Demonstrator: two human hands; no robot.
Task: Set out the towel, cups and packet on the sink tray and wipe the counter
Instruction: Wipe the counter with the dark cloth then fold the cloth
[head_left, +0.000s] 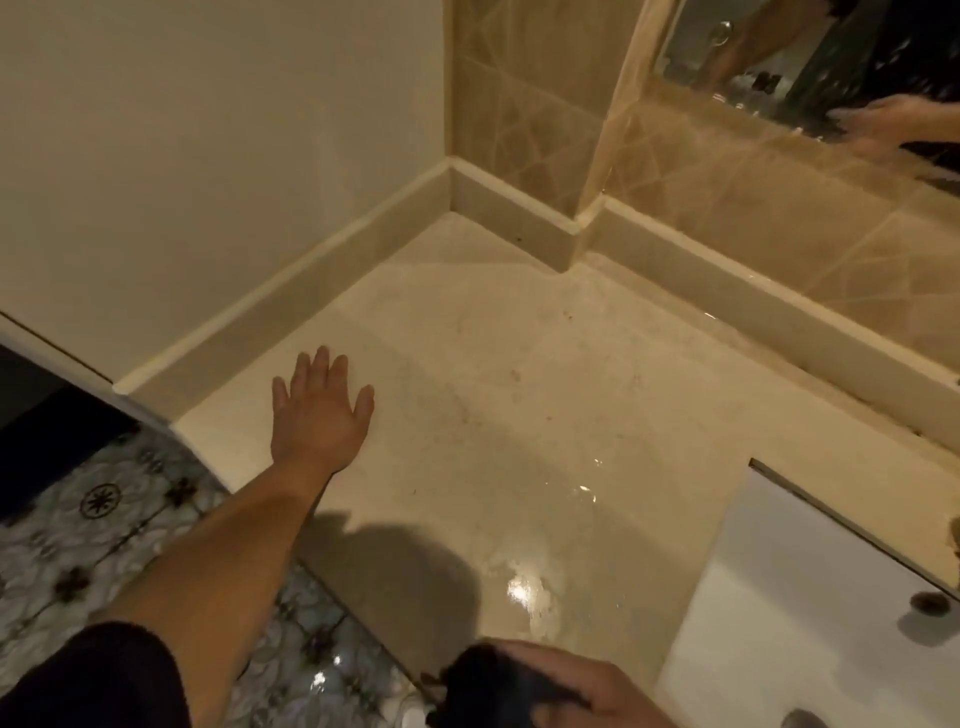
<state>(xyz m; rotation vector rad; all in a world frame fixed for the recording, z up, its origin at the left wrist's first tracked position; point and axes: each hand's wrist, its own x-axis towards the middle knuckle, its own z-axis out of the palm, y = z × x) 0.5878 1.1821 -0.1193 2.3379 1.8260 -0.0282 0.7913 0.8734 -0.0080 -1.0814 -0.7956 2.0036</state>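
No towel, cups, packet or tray are seen in frame, so the set-out part can't be judged from here; prob. they lie out of view to the right. The wipe step looks in hand: a dark object (493, 680), maybe a cloth, blurred & cut by the bottom edge, is gripped by the right hand (587, 686) at lower centre, fingers curled round it, just over the near edge of the tabletop (519, 374).

The tabletop is pale cream stone, polished, w/ faint specks & smudges toward centre and a wet-looking glare patch at lower centre, so wiping is judged still left to do. The left hand (319, 410) is laid open & flat on it at centre left, fingers spread, nothing held.

Outward: a matching raised stone upstand along the back, beige glazed wall tiles at upper right, a mirror (810, 57) in the top right corner, a white basin (810, 613) at lower right, patterned floor tiles (104, 519) at lower left.
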